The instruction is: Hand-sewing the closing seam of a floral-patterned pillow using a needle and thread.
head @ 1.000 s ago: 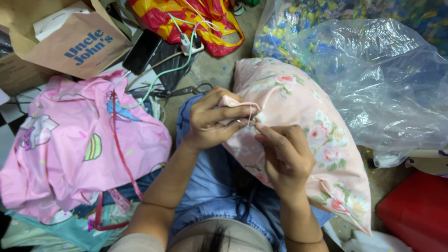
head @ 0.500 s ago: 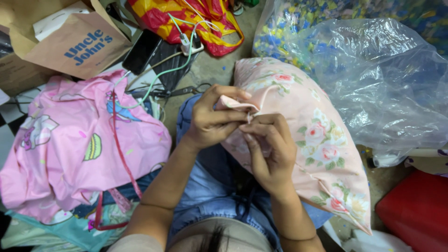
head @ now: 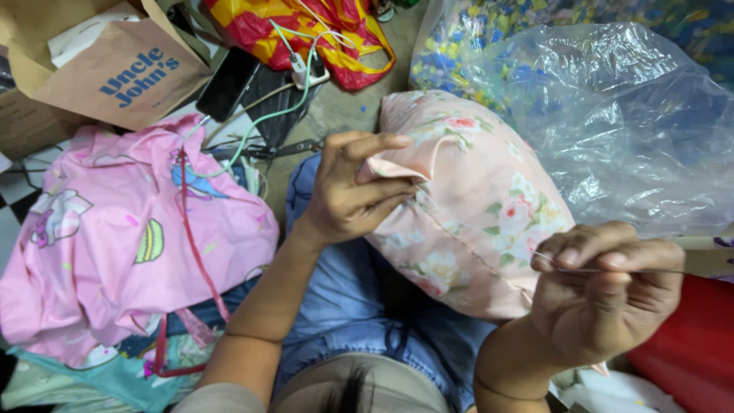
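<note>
Pinching pillow seam: left hand | right hand pinches needle (thread taut)

The pillow lay on my lap, the plastic bag just behind and right of it. The folded fabric sat to my left, the paper bag behind that, cables between them.

The right hand, which a second ago pinched at the pillow seam close beside the left hand, now sits well apart from it, off the pillow's lower right edge, with a needle between its fingertips and a thin thread stretched taut back toward the seam.
</note>
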